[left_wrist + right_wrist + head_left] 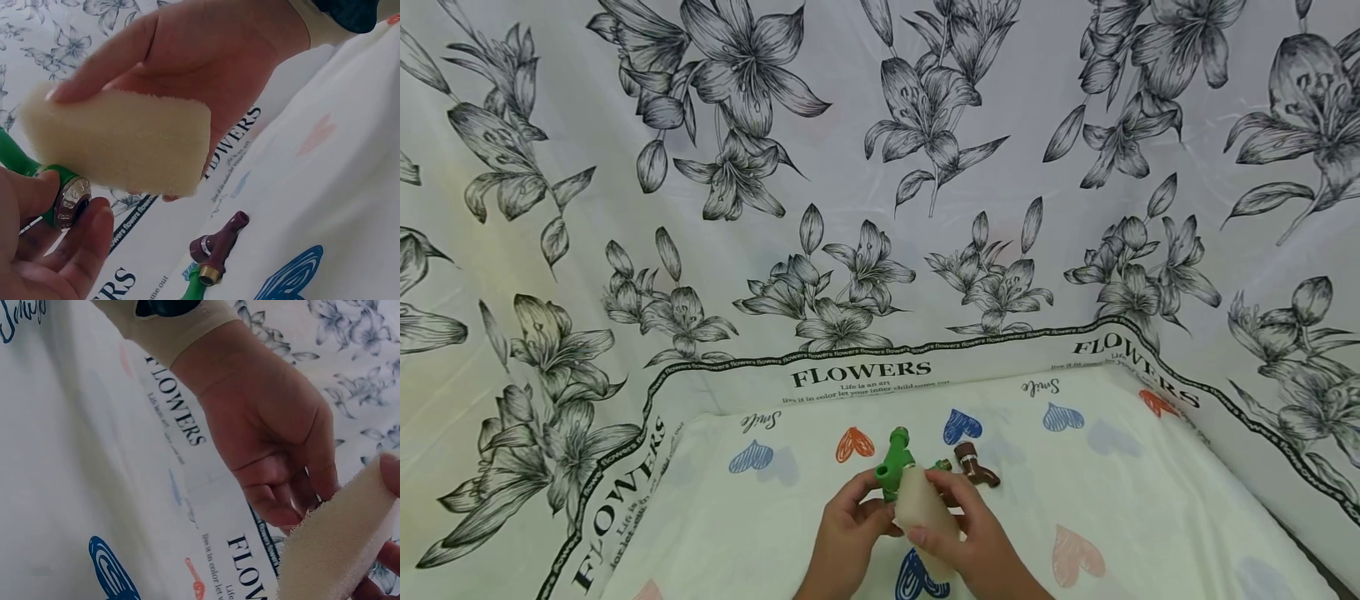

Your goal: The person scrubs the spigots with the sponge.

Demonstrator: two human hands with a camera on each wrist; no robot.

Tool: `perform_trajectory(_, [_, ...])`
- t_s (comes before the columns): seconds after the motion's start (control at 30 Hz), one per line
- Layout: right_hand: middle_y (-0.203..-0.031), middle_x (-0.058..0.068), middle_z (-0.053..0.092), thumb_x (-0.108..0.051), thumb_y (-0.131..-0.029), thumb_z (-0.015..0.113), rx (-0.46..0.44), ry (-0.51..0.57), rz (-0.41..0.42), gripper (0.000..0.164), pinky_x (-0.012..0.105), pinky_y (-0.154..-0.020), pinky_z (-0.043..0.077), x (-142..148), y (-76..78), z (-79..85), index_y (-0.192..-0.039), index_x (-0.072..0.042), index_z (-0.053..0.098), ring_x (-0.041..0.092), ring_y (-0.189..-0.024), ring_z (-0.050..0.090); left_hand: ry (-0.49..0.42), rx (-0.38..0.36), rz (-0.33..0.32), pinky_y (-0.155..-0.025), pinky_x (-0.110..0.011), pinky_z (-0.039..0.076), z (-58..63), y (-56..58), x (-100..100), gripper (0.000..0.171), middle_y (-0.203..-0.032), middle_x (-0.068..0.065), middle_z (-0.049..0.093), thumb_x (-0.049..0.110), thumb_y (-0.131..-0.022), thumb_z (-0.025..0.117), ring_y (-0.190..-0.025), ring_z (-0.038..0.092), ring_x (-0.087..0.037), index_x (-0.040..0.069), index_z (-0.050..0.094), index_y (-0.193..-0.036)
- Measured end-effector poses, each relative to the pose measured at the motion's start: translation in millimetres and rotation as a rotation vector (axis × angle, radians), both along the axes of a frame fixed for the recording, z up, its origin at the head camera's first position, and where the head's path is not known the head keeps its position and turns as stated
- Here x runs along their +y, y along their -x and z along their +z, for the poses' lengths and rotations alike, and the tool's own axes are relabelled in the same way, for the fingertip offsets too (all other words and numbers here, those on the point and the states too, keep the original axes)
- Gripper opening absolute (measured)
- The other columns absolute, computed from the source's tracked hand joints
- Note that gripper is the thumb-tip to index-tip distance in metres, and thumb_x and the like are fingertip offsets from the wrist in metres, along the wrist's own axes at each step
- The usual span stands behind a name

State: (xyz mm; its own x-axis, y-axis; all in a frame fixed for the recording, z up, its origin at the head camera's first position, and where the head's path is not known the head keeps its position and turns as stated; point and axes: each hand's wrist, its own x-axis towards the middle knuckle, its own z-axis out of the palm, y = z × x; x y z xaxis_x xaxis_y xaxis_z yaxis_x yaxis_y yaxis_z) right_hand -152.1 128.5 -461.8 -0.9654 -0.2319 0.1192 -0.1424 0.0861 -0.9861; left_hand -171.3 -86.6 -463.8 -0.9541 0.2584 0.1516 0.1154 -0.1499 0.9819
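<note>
My left hand point(850, 521) holds a green tap point(892, 467) with a silver-coloured ring, its round opening visible in the left wrist view. The fingertips pinch the tap near that ring point(70, 203). In my right hand point(973, 529) is a pale cream sponge point(922, 500), a thick block gripped between thumb and fingers. The sponge overlaps the tap's near side in the head view and hides part of it. From the right wrist, the sponge point(340, 544) covers the tap, and the left hand's fingertips show just behind its edge.
A brown tap point(976, 465) lies on the cloth just beyond my right hand. Beside it is another green tap point(943, 465), partly hidden. The white cloth point(737, 517) has printed hearts, and a flower-patterned curtain point(850, 275) rises behind and at the sides.
</note>
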Motion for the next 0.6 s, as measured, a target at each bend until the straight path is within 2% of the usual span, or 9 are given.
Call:
perform_trajectory(0.17, [-0.149, 0.006, 0.051, -0.026, -0.102, 0.080, 0.046, 0.001, 0.047, 0.060, 0.043, -0.101, 0.052, -1.3, -5.1, -1.5, -0.156, -0.020, 0.054, 0.031, -0.129, 0.049, 0.001, -0.045, 0.034, -0.097, -0.036, 0.061, -1.0, 0.9, 0.3, 0.048, -0.143, -0.018, 0.061, 0.007, -0.102, 0.077, -0.120, 0.069, -0.030, 0.002, 0.061, -0.147])
perform_trajectory(0.3, [-0.149, 0.006, 0.051, -0.025, -0.101, 0.081, 0.068, -0.004, 0.061, 0.060, 0.039, -0.099, 0.054, -3.3, -6.6, -3.0, -0.155, -0.018, 0.055, 0.031, -0.128, 0.051, -0.006, -0.034, 0.043, -0.102, -0.037, 0.058, -1.5, 1.4, 1.2, 0.050, -0.151, -0.017, 0.055, 0.006, -0.099, 0.081, -0.129, 0.064, -0.034, 0.005, 0.063, -0.145])
perform_trajectory(0.4, [-0.148, 0.007, 0.052, -0.025, -0.101, 0.082, 0.081, -0.010, 0.053, 0.060, 0.038, -0.099, 0.055, -3.9, -7.1, -3.1, -0.155, -0.018, 0.056, 0.032, -0.127, 0.052, 0.014, -0.024, 0.055, -0.101, -0.037, 0.059, -1.4, 1.2, 1.0, 0.047, -0.151, -0.015, 0.054, 0.007, -0.098, 0.082, -0.129, 0.065, -0.035, 0.009, 0.066, -0.142])
perform_trajectory(0.5, [-0.145, 0.006, 0.054, -0.026, -0.099, 0.083, 0.077, -0.025, 0.025, 0.061, 0.040, -0.100, 0.054, -3.3, -6.5, -1.7, -0.154, -0.018, 0.056, 0.031, -0.127, 0.051, 0.031, -0.020, 0.047, -0.096, -0.039, 0.062, -1.2, 0.0, 0.3, 0.046, -0.146, -0.015, 0.058, 0.009, -0.099, 0.081, -0.123, 0.068, -0.034, 0.010, 0.067, -0.143])
perform_trajectory(0.6, [-0.144, 0.006, 0.054, -0.029, -0.098, 0.084, 0.054, -0.034, -0.015, 0.063, 0.044, -0.100, 0.053, -1.8, -4.3, 0.3, -0.154, -0.017, 0.055, 0.031, -0.126, 0.051, 0.047, 0.000, 0.030, -0.086, -0.042, 0.066, -0.7, -1.9, -0.4, 0.048, -0.137, -0.016, 0.063, 0.009, -0.100, 0.080, -0.115, 0.070, -0.032, 0.007, 0.064, -0.146])
